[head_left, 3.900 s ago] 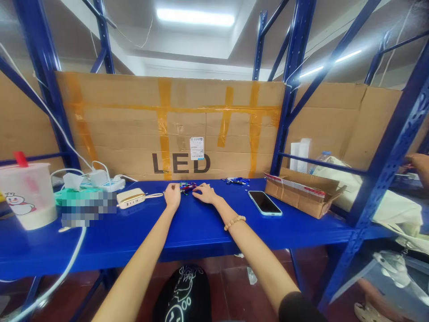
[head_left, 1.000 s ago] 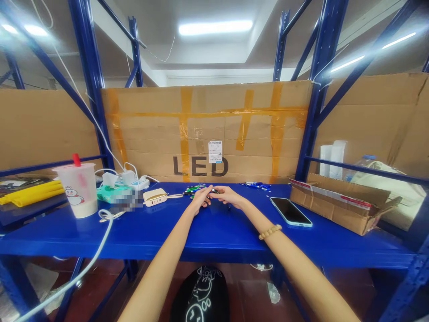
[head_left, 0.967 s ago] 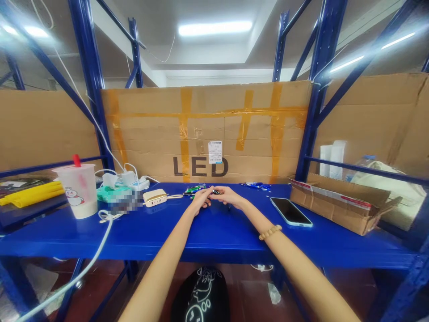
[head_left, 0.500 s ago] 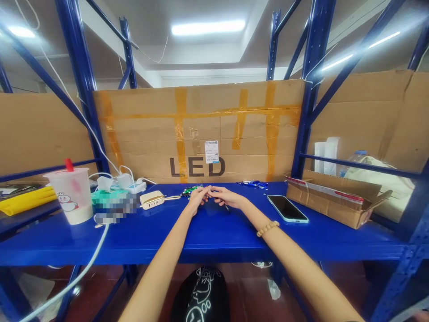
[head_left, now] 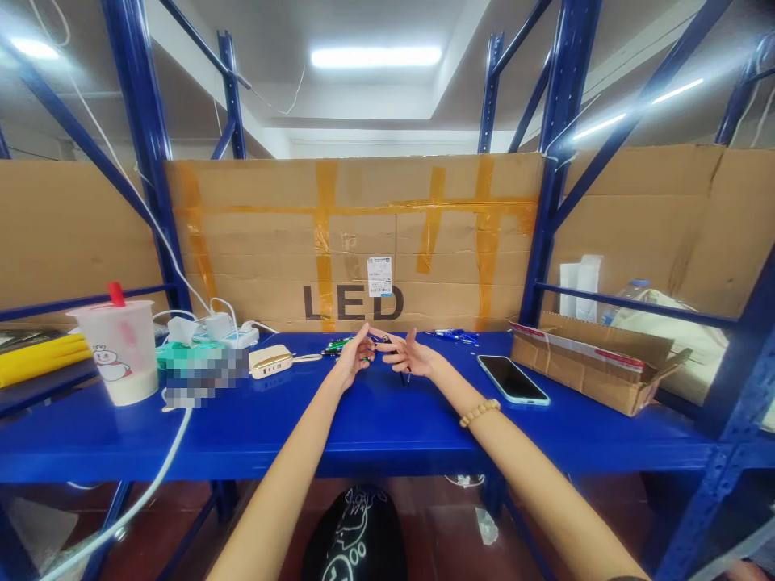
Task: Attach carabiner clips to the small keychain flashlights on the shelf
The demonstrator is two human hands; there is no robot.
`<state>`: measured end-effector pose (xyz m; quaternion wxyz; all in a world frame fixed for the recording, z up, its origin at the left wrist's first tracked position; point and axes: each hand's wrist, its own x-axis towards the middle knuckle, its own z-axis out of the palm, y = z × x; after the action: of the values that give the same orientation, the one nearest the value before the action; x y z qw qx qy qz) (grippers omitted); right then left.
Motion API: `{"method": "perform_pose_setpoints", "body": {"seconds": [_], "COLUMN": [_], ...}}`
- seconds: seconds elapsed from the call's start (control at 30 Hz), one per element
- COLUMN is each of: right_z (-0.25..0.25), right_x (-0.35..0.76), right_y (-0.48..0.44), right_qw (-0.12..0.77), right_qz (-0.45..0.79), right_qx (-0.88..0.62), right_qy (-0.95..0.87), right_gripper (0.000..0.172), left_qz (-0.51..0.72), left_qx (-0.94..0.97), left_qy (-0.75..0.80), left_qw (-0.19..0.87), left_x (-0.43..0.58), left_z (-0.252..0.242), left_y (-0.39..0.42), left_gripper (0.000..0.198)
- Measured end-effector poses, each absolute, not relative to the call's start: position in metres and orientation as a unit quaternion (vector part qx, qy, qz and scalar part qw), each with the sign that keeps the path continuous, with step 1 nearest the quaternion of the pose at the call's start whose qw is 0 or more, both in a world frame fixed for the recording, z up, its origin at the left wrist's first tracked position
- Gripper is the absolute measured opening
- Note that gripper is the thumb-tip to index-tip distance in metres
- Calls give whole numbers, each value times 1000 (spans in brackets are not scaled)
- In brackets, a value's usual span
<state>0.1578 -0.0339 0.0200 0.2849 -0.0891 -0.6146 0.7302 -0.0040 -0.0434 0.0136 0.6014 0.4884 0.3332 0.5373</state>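
A small dark stick-shaped item [head_left: 405, 378] lay on the blue steel desk [head_left: 363, 440], just below the right hand [head_left: 412, 356]; its exact kind was too small to tell. The right hand was open, with fingers spread and raised, and gripped nothing visible. The left hand [head_left: 353, 360] was likewise open, its fingers spread upward and its fingertips near those of the right hand. Just beyond the left hand lay a cluster of slim green and black items [head_left: 342, 344]. Small blue items [head_left: 448, 332] lay farther right along the rear of the desk, followed by a smartphone [head_left: 512, 380] and an open cardboard box [head_left: 590, 367]. To the left were a gold power bank [head_left: 270, 361], a power strip [head_left: 233, 332], and a plastic cup [head_left: 115, 353] with a red straw.
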Motion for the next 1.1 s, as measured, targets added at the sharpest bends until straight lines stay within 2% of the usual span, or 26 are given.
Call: {"method": "perform_pose_setpoints", "body": {"seconds": [0.13,0.33,0.43,0.57,0.67,0.8,0.87,0.93,1.1], "right_z": [18,19,19,20,24,26,23,19,10], "right_x": [155,155,156,156,154,147,143,139,133], "right_y": [-32,-32,-33,-36,-39,-40,-38,-34,-31], "right_qw": [299,333,328,314,311,340,364,379,403], "right_qz": [730,741,750,749,736,695,675,664,631], "right_qx": [-85,-99,-97,-142,-176,-213,-239,-267,-302], "right_qy": [-608,-574,-566,-565,-575,-596,-596,-587,-590], "right_gripper": [72,45,35,37,36,27,27,28,17], "left_qz": [526,442,413,393,406,443,454,457,485], "left_qx": [473,415,422,457,478,485,484,490,503], "left_qy": [296,100,37,25,67,162,221,279,349], "left_qw": [642,789,806,798,776,737,714,688,624], "left_x": [-6,-11,-12,-14,-14,-12,-11,-10,-10], "left_z": [15,14,13,12,13,13,11,8,4], "left_y": [-44,-43,-45,-48,-47,-39,-33,-28,-25], "left_gripper": [47,63,77,82,72,37,28,29,34]}}
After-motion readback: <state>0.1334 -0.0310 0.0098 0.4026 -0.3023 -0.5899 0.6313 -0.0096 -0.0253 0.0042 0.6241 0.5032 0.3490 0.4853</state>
